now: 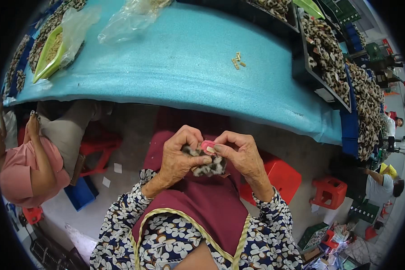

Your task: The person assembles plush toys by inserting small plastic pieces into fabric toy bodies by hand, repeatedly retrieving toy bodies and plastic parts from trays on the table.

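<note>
So the counter (175, 76) here is covered in a shiny turquoise sheet, with its near edge bowed by the fisheye lens. A few short pale pegs (237, 63) sit loose on it, right of the middle. Over on the left there's a lime-green tray (40, 72) of tan bits with a clear plastic bag (78, 29) draped against it, and a second crumpled bag (126, 24) lies near the far edge.

The right end is packed: a black crate (311, 84) heaped with mottled fuzzy pieces, and a blue crate (350, 128) beside it, also piled high.

The actual work is in front of the counter, above the lap of a maroon apron (200, 207). The left hand (180, 155) is clamped on a small black-and-white fuzzy piece (210, 168), and the right hand (240, 153) pinches the little pink part (208, 146) at its top, with a pale bit by the thumb.

Room-wise, it's a grey floor (126, 220) with a red stool (285, 180) just right of the apron, another red stool (329, 192) farther right, and a blue bin (80, 193) on the left near a co-worker in a pink top (36, 173).
</note>
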Available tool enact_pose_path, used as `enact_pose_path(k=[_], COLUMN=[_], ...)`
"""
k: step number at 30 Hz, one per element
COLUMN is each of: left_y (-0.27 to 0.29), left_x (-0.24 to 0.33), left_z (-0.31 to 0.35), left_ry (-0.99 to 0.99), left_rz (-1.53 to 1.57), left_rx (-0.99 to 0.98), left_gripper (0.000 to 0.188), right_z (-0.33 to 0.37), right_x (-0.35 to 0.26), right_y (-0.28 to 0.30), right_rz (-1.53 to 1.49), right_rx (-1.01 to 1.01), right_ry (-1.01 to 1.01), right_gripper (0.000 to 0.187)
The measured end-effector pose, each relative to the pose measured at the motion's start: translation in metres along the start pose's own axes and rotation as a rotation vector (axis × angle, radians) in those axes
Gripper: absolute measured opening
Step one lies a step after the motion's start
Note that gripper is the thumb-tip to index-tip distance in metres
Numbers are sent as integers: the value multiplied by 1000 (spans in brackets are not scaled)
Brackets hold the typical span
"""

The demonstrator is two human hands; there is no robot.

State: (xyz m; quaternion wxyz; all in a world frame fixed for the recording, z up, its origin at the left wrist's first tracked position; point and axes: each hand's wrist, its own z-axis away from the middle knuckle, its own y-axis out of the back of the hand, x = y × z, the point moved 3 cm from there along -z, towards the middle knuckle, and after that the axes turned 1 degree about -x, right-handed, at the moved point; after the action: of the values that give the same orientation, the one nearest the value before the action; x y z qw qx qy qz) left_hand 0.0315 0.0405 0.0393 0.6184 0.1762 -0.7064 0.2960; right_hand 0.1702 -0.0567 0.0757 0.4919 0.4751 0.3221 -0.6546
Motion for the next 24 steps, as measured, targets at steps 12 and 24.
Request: enact_pose_path(k=[12,24], left_y=[-22,-29], left_x=[22,24], left_z=[14,22], left_ry=[247,392], left_rz=[93,181], left_rx=[-89,-128], left_gripper=[29,25], right_z=[35,23], right_x=[-19,-2], right_y=[2,11], right_rz=[244,-13], right_rx=[56,-108], right_ry=[376,165], right_gripper=[10,24])
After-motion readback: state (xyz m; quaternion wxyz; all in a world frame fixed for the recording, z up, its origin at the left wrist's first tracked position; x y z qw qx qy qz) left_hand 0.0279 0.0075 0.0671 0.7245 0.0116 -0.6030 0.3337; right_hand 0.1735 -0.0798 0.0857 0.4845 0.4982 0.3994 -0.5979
